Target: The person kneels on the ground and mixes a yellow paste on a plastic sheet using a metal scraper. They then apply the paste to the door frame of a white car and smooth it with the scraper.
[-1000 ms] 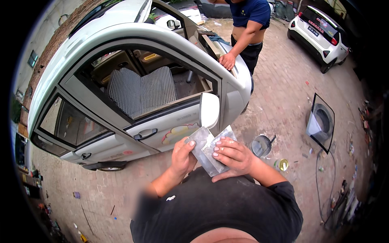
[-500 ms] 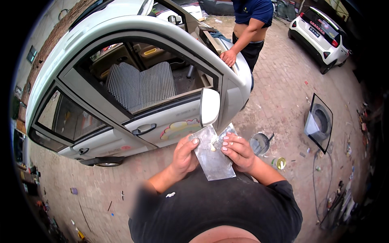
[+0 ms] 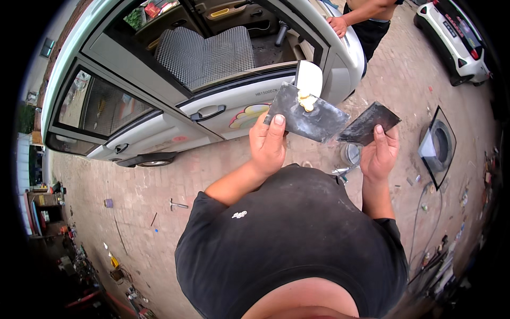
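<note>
the left hand pinches a dark grey, smeared rectangular plate, creamy-yellow paste beyond its grip; the right hand clasps a smaller blackish rectangular plate. both plates seem light, stiff, best held by outer edges.

Outdoors, soft daylight covers dusty brick paving, a pale wall at upper left, a white car at upper right, and mixed clutter lower left.

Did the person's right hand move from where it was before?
Yes: in the picture, the right hand has gone from the left of the round grey container to its right.
</note>
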The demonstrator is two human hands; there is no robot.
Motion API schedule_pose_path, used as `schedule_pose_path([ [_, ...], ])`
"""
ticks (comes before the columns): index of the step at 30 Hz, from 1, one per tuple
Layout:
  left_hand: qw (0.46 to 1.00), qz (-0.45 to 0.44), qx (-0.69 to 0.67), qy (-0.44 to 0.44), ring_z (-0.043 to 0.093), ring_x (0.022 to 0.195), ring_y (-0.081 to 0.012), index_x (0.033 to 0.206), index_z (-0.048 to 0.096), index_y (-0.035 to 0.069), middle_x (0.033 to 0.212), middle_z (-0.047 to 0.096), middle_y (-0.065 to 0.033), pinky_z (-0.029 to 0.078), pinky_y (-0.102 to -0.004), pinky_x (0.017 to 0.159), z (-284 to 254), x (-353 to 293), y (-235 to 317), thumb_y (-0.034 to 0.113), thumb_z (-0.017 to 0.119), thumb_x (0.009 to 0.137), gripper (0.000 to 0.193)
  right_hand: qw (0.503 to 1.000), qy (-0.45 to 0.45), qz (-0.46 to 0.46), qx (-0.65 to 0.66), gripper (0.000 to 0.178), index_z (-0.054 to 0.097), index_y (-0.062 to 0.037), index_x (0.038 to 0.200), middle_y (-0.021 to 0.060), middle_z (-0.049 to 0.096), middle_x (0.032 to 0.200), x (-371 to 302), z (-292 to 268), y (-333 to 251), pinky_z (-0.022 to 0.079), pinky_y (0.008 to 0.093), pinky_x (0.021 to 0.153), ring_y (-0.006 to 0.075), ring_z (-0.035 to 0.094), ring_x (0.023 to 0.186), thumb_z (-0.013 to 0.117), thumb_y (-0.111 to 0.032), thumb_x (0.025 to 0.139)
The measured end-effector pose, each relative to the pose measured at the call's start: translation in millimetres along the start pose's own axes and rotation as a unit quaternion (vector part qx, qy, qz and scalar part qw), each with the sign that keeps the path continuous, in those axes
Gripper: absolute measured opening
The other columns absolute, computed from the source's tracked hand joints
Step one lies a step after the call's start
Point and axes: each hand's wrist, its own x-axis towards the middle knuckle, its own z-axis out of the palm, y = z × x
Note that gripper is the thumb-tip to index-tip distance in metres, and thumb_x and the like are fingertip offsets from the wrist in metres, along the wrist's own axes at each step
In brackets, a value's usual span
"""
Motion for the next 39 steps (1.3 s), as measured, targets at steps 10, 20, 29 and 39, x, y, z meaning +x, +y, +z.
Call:
schedule_pose_path([
  [10, 0.903, 0.248, 0.338, -0.091, 0.065, 0.093, -0.0352, 0.122, 0.053, -0.015, 0.109, 0.063, -0.0270, 0.051, -0.0380, 0.083, 19, -3, -14, 0.004, 0.053, 0.096, 0.033, 0.981, 0.030, 0.188, 0.022, 0.020, 0.059, 0.0013, 0.116, 0.0085, 0.067, 0.111, -5, 55, 16, 0.048, 0.0290, 0.091, 0.0120, 0.062, 0.100, 0.054, -0.005, 0.098],
  [20, 0.900, 0.055, 0.372, -0.218, 0.065, 0.081, -0.0330, 0.113, 0.060, -0.008, 0.095, 0.067, -0.0178, 0.052, -0.0388, 0.075, 9, 1, -13, 0.013, 0.054, 0.097, 0.027, 0.985, 0.016, 0.174, 0.009, 0.022, 0.058, 0.0007, 0.118, 0.0090, 0.067, 0.113, 6, 41, 16, 0.048, 0.0305, 0.092, 0.0134, 0.062, 0.101, 0.054, -0.006, 0.098],
  [29, 0.937, -0.277, -0.202, -0.061, 0.064, 0.106, -0.0198, 0.126, 0.054, 0.002, 0.117, 0.065, -0.0081, 0.052, -0.0401, 0.094, -3, 16, -6, 0.018, 0.053, 0.100, 0.031, 0.995, 0.098, 0.000, -0.006, 0.025, 0.054, 0.0004, 0.121, 0.0127, 0.063, 0.120, 18, 16, -2, 0.044, 0.0358, 0.100, 0.0192, 0.060, 0.111, 0.051, 0.000, 0.096],
  [39, 0.918, -0.282, -0.257, -0.105, 0.063, 0.112, -0.0232, 0.127, 0.051, -0.003, 0.121, 0.063, -0.0130, 0.052, -0.0423, 0.097, 26, 9, 5, 0.017, 0.051, 0.100, 0.033, 0.966, -0.132, 0.106, -0.195, 0.050, 0.036, -0.0046, 0.143, 0.0252, 0.051, 0.136, -39, -16, 63, 0.044, 0.0492, 0.104, 0.0387, 0.053, 0.125, 0.055, -0.009, 0.097],
])
